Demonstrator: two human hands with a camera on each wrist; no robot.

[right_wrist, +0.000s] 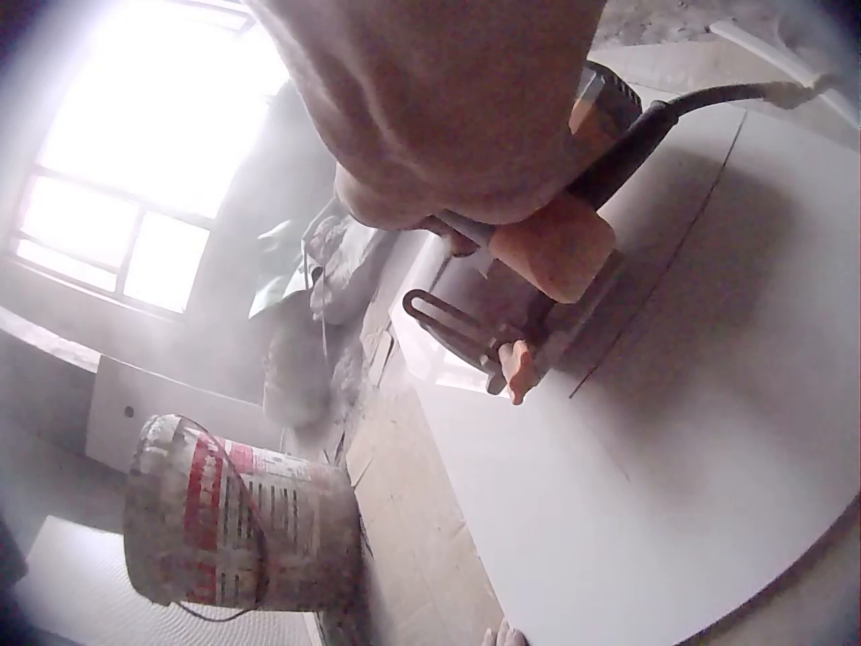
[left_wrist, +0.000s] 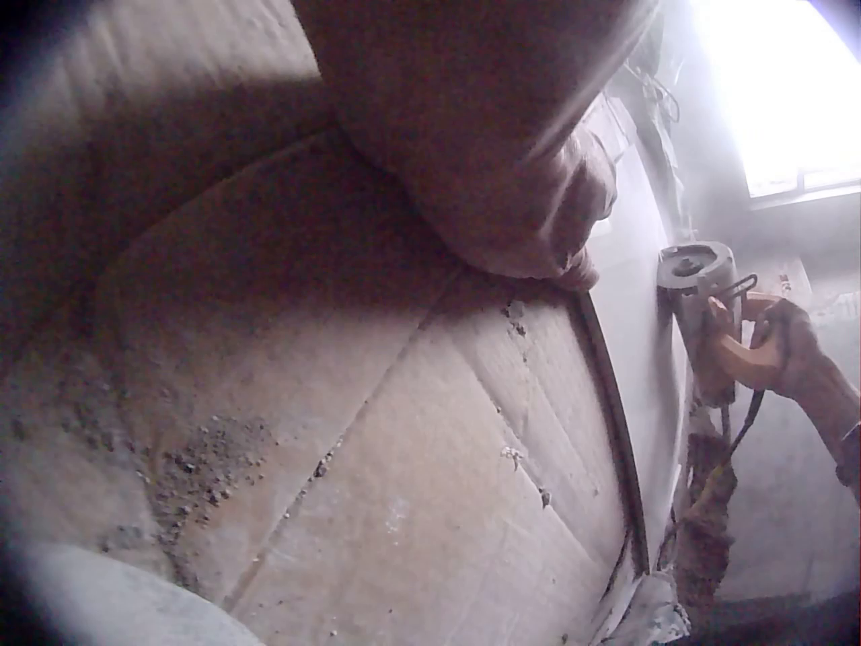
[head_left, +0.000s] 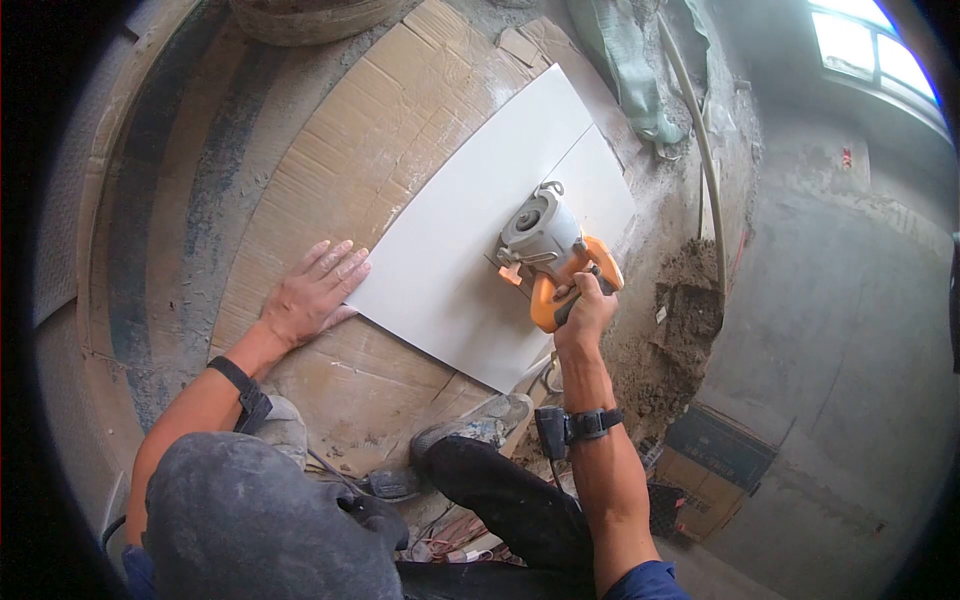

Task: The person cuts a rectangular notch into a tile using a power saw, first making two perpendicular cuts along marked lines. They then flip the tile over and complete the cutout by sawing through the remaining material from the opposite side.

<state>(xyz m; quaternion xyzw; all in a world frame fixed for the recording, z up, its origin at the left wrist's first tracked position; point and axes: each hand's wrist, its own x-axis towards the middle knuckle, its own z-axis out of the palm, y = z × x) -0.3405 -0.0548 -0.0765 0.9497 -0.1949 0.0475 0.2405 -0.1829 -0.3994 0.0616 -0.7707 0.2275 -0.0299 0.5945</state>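
Nearest to the person, a dusty shoe (head_left: 480, 425) is planted on the cardboard sheet (head_left: 330, 180), just beside the near corner of the white tile (head_left: 450, 260), probably so that the crouch is kept steady over the work.

The tile is laid flat on the cardboard, which seems to be spread there to keep it off the rough floor.

The left hand (head_left: 312, 295) is laid flat with its fingers straight and spread. The palm is on the cardboard and the fingertips are lapped onto the tile's left edge. Nothing is gripped by it. The tile is most likely being pinned against sliding, well apart from the blade.

The right hand (head_left: 587, 312) is wrapped round the orange handle of the handheld tile cutter (head_left: 550, 250), fingers curled tight. The machine is set down on the tile toward its right side, grey motor housing uppermost. A thin line (right_wrist: 673, 256) is seen running across the tile from the cutter. The black cord (right_wrist: 700, 108) is led off behind the handle.

Further off, a heap of mortar (head_left: 690, 300) lies right of the tile. A grimy plastic bucket (right_wrist: 242, 518) stands at the far end of the cardboard. A bright window (head_left: 875, 50) is set in the far wall, and dust is hung in its light.
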